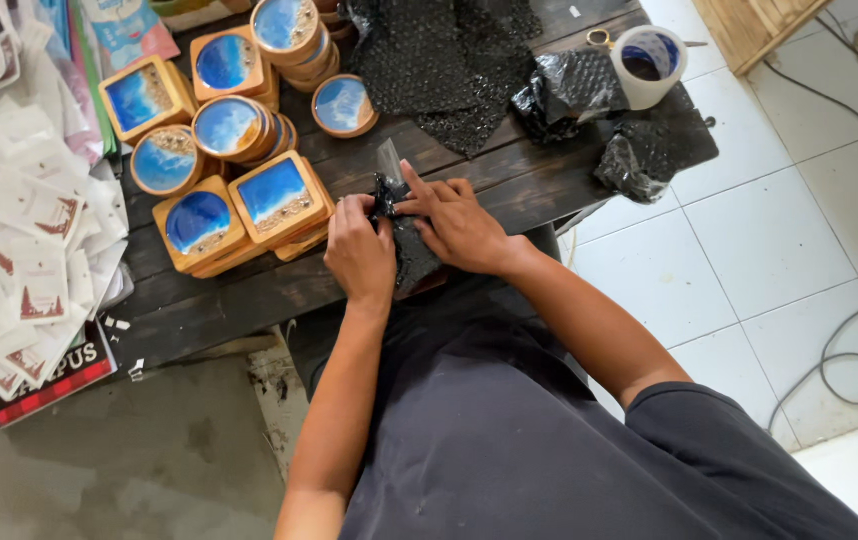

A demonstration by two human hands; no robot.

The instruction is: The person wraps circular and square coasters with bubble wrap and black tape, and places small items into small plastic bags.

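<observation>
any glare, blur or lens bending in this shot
Head view: soft even daylight and faint shadows; mild sheen on the black bubble wrap and white floor tiles; both hands sharp; wide-angle lens bows the dark wooden table edges.

A small bundle wrapped in black bubble wrap sits at the near edge of a dark wooden table, centre of the frame, pressed between two hands. A strip of clear tape rises from its top, tilted slightly left.
</observation>
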